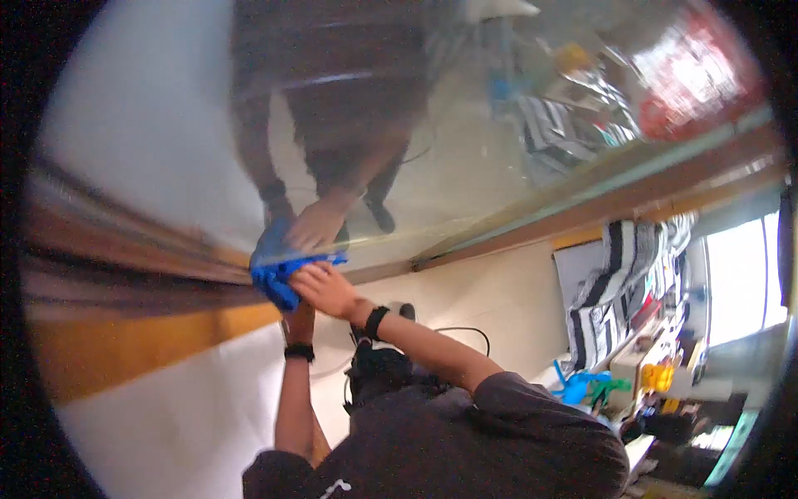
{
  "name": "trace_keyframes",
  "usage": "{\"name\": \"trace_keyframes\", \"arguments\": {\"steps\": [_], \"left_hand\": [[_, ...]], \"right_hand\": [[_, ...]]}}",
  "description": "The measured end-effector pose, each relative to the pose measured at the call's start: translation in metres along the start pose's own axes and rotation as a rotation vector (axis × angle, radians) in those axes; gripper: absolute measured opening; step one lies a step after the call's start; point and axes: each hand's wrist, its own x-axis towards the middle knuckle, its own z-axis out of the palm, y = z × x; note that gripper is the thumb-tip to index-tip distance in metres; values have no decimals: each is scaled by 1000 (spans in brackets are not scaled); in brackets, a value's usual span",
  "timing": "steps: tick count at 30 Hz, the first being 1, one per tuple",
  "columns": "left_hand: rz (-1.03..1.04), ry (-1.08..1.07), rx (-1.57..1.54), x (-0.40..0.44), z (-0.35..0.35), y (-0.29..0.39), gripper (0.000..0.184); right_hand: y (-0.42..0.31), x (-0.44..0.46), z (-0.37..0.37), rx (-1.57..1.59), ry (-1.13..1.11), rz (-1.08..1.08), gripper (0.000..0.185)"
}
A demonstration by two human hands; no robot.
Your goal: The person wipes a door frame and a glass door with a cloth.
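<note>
A bunched blue cloth [278,287] lies against the lower edge of a large glossy, reflective panel [465,191]. My left hand [298,320] is at the underside of the cloth and grips it, its fingers mostly hidden. From the right, my right hand [327,291] reaches across to the cloth, its fingers together and closed on the cloth's edge. Both wrists wear black bands. The panel mirrors my arms, the cloth and my dark shirt.
A brown frame [598,179] borders the panel. Beyond the pale floor [490,291] are a black-and-white striped fabric [607,283], a cluttered table with blue, green and yellow items, and a bright window [742,279]. A dark cable curves beside my legs.
</note>
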Motion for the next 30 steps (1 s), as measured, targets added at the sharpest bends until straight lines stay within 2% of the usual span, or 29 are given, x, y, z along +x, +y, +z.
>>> {"name": "trace_keyframes", "arguments": {"steps": [1, 2, 3, 4, 5, 6, 8, 9, 10, 12, 14, 16, 18, 19, 20, 22, 23, 25, 26, 28, 29, 30], "left_hand": [[123, -138, 552, 0, 2, 24, 44], [196, -27, 37, 1, 31, 26, 41], [231, 92, 154, -5, 52, 48, 46], [482, 189, 806, -10, 61, 70, 47], [233, 52, 537, -9, 50, 38, 43], [298, 52, 570, -15, 38, 8, 38], [220, -64, 677, -44, 52, 30, 43], [255, -64, 857, -44, 33, 2, 45], [247, -127, 756, -55, 55, 26, 44], [86, -228, 891, -86, 84, 55, 40], [67, -253, 803, -103, 93, 24, 35], [98, -259, 932, -140, 149, 58, 33], [-82, -391, 805, -170, 195, 81, 33], [74, -476, 797, -179, 214, 74, 31], [91, -487, 797, -191, 238, 67, 31], [-4, -599, 617, -226, 286, 75, 29], [42, -630, 578, -240, 309, 72, 25], [5, -758, 597, -268, 358, 79, 24], [-32, -848, 598, -284, 382, 84, 23], [8, -924, 650, -318, 427, 93, 21], [12, -987, 649, -330, 444, 89, 21], [17, -1046, 645, -340, 456, 86, 21]], "right_hand": [[2, 1, -11, 21, 1, 34, 33], [7, -5, -15, 44, 9, 77, 32], [17, -7, -12, 149, -83, 169, 30], [27, -14, -12, 263, -157, 258, 28], [31, -27, -15, 228, -110, 310, 28], [36, -39, -18, 305, -170, 344, 28], [56, -64, -40, 533, -282, 393, 29], [62, -78, -48, 555, -272, 350, 28], [71, -100, -59, 578, -270, 302, 28], [79, -152, -102, 540, -16, 253, 32], [85, -209, -150, 578, -282, 529, 36], [95, -281, -185, 590, -177, 623, 43], [90, -347, -215, 257, 225, 550, 45], [90, -374, -233, 363, 221, 636, 48], [86, -405, -252, 667, 109, 910, 45], [79, -458, -295, 1023, 160, 962, 44], [72, -482, -318, 1027, 186, 978, 44], [50, -518, -376, 1109, 275, 1280, 45], [47, -545, -384, 1108, 301, 1301, 45], [34, -588, -402, 1284, 622, 1236, 52], [28, -608, -415, 1434, 669, 1229, 53], [18, -623, -426, 1435, 679, 1242, 53]]}}
